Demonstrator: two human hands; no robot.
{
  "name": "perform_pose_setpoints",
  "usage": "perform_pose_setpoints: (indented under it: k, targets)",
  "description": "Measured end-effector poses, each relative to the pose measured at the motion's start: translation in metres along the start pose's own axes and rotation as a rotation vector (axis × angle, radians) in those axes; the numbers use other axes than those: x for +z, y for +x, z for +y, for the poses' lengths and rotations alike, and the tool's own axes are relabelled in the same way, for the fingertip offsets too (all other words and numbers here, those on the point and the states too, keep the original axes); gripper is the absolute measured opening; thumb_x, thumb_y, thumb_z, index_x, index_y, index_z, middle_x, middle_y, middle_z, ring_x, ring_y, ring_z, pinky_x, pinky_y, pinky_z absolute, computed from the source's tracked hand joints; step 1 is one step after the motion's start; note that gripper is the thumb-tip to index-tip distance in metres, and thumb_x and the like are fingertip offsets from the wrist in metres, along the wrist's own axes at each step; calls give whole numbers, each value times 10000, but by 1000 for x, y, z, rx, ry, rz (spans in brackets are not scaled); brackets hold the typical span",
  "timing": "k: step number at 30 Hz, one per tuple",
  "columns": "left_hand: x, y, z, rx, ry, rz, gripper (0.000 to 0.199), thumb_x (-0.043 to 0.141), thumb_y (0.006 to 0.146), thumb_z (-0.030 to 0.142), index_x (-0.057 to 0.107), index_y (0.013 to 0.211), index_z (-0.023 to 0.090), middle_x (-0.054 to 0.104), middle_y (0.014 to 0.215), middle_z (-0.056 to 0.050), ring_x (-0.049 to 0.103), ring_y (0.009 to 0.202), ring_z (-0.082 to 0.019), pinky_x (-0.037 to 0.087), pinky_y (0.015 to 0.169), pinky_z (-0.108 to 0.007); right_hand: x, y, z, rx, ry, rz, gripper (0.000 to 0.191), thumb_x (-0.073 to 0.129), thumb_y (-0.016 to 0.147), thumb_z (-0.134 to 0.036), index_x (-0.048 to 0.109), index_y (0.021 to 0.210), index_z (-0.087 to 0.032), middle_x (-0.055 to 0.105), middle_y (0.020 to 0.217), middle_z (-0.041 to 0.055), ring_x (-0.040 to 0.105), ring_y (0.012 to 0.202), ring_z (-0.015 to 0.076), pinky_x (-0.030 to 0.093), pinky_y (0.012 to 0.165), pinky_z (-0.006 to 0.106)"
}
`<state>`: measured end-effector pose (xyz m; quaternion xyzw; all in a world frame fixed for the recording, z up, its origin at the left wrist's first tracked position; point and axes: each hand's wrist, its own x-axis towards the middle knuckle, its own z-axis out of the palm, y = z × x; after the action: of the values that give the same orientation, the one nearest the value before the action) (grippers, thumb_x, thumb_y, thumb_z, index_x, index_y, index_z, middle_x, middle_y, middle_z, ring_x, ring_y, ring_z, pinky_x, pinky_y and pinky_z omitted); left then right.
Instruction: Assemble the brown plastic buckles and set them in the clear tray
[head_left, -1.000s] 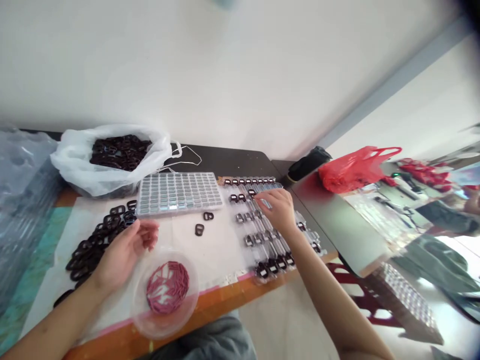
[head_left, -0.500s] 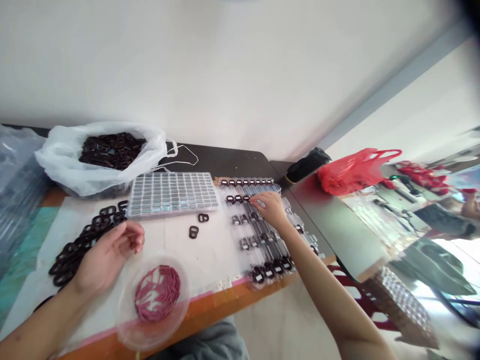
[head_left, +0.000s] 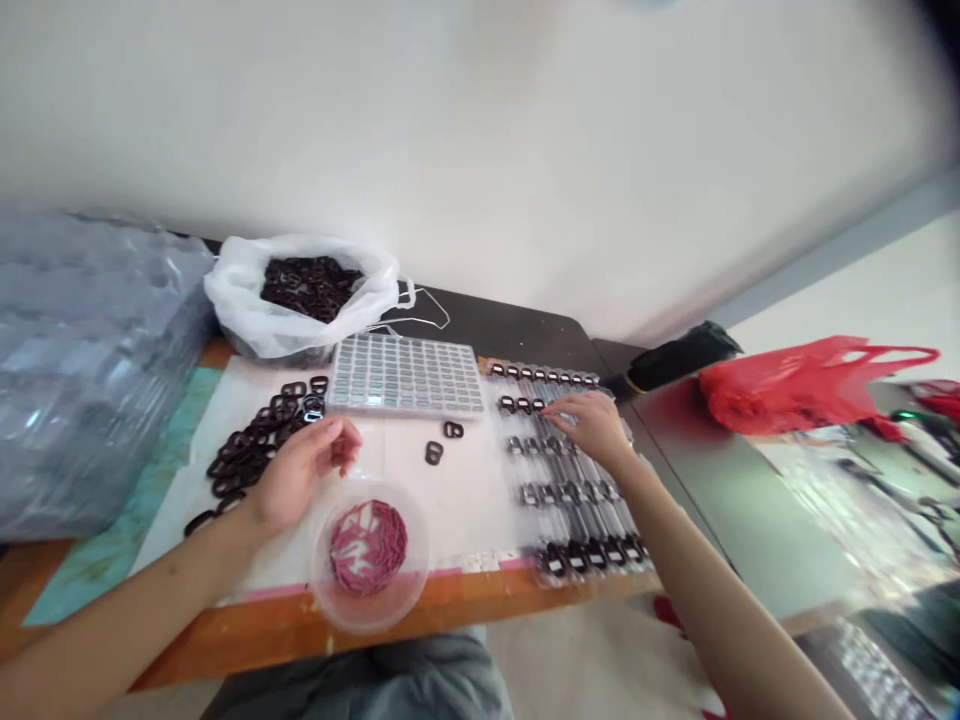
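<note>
My right hand [head_left: 591, 425] is over the rows of clear plastic holders [head_left: 570, 492] at the right of the table, its thumb and forefinger pinched at a dark buckle [head_left: 538, 406] in the second row. Between the pile of dark buckles [head_left: 259, 437] and a round clear tub [head_left: 415, 585] of pink pieces [head_left: 369, 548], my left hand [head_left: 309, 472] hovers with curled fingers; whether it holds anything is hidden. Two loose buckles [head_left: 434, 453] lie on the white paper below a compartment tray [head_left: 409, 376] of small grey pieces.
A white bag [head_left: 259, 330] full of dark buckles stands at the back left, beside stacked clear plastic packs [head_left: 90, 370]. A black bundle [head_left: 684, 357] and a red bag [head_left: 780, 385] lie at the right. A wall rises behind the table.
The view has swung left, so the table's things appear further right and more plastic packs show. My right hand remains at the second row; my left hand remains near the tub.
</note>
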<state>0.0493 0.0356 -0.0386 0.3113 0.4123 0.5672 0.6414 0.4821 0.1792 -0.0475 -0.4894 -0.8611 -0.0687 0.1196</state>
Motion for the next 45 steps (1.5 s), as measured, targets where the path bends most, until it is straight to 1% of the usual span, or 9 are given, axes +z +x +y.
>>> perform_pose_setpoints:
  k: [7, 10, 14, 17, 21, 29, 34, 39, 45]
  targets:
    - [0, -11, -2, 224, 118, -66, 440, 588, 850, 569, 708, 658, 191, 591, 622, -59, 505, 577, -188, 399, 571, -316, -29, 14, -34, -72, -94, 153, 257, 567, 932, -322, 791, 873, -212, 776, 867, 57, 653, 802, 220, 416, 802, 357]
    - [-7, -23, -5, 518, 434, -249, 521, 457, 904, 595, 729, 653, 228, 602, 584, -88, 520, 570, -231, 396, 642, -386, -40, 36, -95, -195, 38, 261, 231, 576, 952, -338, 769, 927, -212, 772, 867, 51, 668, 812, 214, 449, 812, 347]
    - [-13, -34, -8, 703, 771, -543, 479, 446, 868, 590, 749, 655, 287, 652, 601, -111, 531, 571, -276, 371, 679, -437, -36, 70, -203, -483, 258, 147, 163, 595, 963, -301, 741, 967, -227, 769, 887, 20, 655, 833, 182, 450, 815, 324]
    - [-14, -35, -6, 682, 817, -544, 487, 434, 840, 630, 725, 615, 310, 650, 597, -108, 532, 584, -288, 370, 685, -446, -14, 96, -267, -643, 214, 130, 152, 642, 936, -314, 723, 1045, -246, 755, 960, 15, 608, 912, 200, 414, 845, 350]
    - [-14, -30, 3, 864, 727, -460, 482, 389, 908, 499, 676, 587, 283, 651, 579, -98, 508, 543, -244, 356, 650, -422, 15, 125, -311, -733, 17, 151, 93, 706, 873, -297, 714, 921, -218, 716, 918, 39, 537, 898, 231, 388, 846, 380]
    - [-23, -11, 0, 780, 316, 33, 573, 320, 1009, 459, 643, 614, 199, 537, 560, -51, 491, 577, -181, 381, 667, -371, 35, 131, -318, -897, 27, 312, 196, 529, 901, -133, 712, 885, -200, 702, 936, 65, 525, 989, 252, 337, 1068, 422]
    - [-31, 2, -4, 738, 134, 105, 547, 410, 987, 521, 631, 616, 185, 508, 561, -35, 472, 543, -162, 361, 580, -349, 47, 128, -315, -823, 43, 357, 282, 491, 905, -132, 709, 1063, -213, 730, 1045, 72, 560, 1112, 268, 324, 1113, 459]
    - [-36, 6, -8, 700, 105, 136, 558, 401, 990, 537, 629, 631, 177, 496, 561, -24, 458, 538, -151, 342, 556, -337, 53, 130, -317, -844, 84, 307, 230, 518, 885, -137, 724, 951, -214, 752, 948, 74, 607, 1096, 282, 334, 1114, 466]
    - [-38, 9, -6, 747, 65, 190, 563, 377, 997, 533, 627, 640, 176, 509, 584, -28, 475, 584, -161, 383, 606, -337, 24, 130, -314, -813, 104, 370, 158, 581, 916, -180, 724, 914, -245, 756, 828, 55, 678, 973, 279, 358, 1081, 467]
